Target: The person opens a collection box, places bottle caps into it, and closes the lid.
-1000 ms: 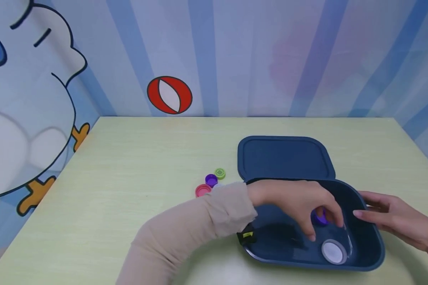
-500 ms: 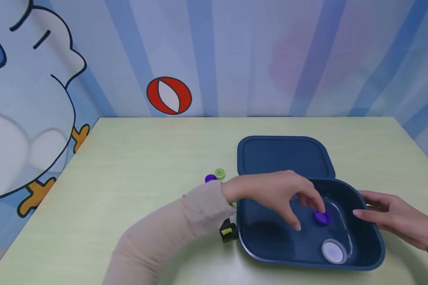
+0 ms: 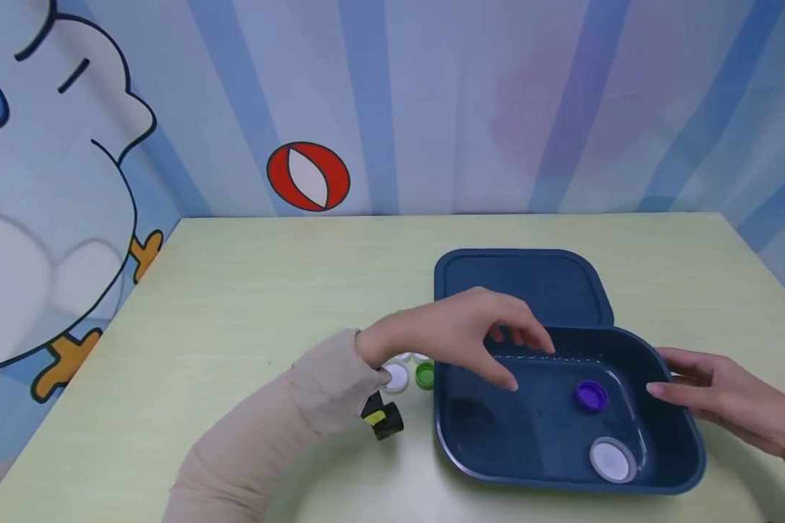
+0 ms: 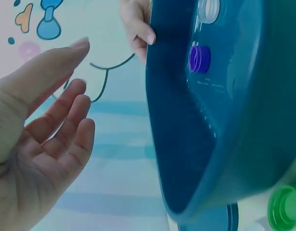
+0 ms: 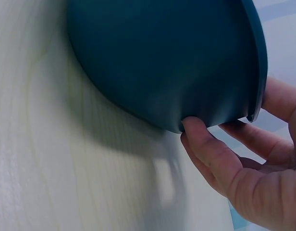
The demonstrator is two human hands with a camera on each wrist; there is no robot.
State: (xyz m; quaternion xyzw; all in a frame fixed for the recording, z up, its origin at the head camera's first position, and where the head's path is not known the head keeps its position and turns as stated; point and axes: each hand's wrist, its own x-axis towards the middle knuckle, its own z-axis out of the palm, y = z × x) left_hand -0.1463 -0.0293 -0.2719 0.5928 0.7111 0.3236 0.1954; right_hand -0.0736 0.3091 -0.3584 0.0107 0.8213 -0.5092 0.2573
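Observation:
A dark blue plastic box (image 3: 530, 436) stands on the table in the head view. Inside it lie a purple bottle cap (image 3: 591, 396) and a larger round lid with a white face (image 3: 613, 461). My left hand (image 3: 461, 338) is over the box's left part, fingers spread and gently bent, holding nothing; the left wrist view shows its palm (image 4: 42, 163) bare. At the right end, my right hand (image 3: 726, 399) grips the box rim, thumb over the edge and fingers outside. In the right wrist view, fingertips (image 5: 193, 127) press against the box's wall.
Behind the box lies its flat blue lid (image 3: 523, 280). Left of the box are a green cap (image 3: 425, 375), a white cap (image 3: 397, 378) and other caps partly hidden by the left forearm. A black wrist camera (image 3: 382, 418) hangs under the left wrist.
My left hand has moved left and up from above the purple cap, its fingers opening wider. The purple cap now lies fully visible in the box. My right hand stays at the rim.

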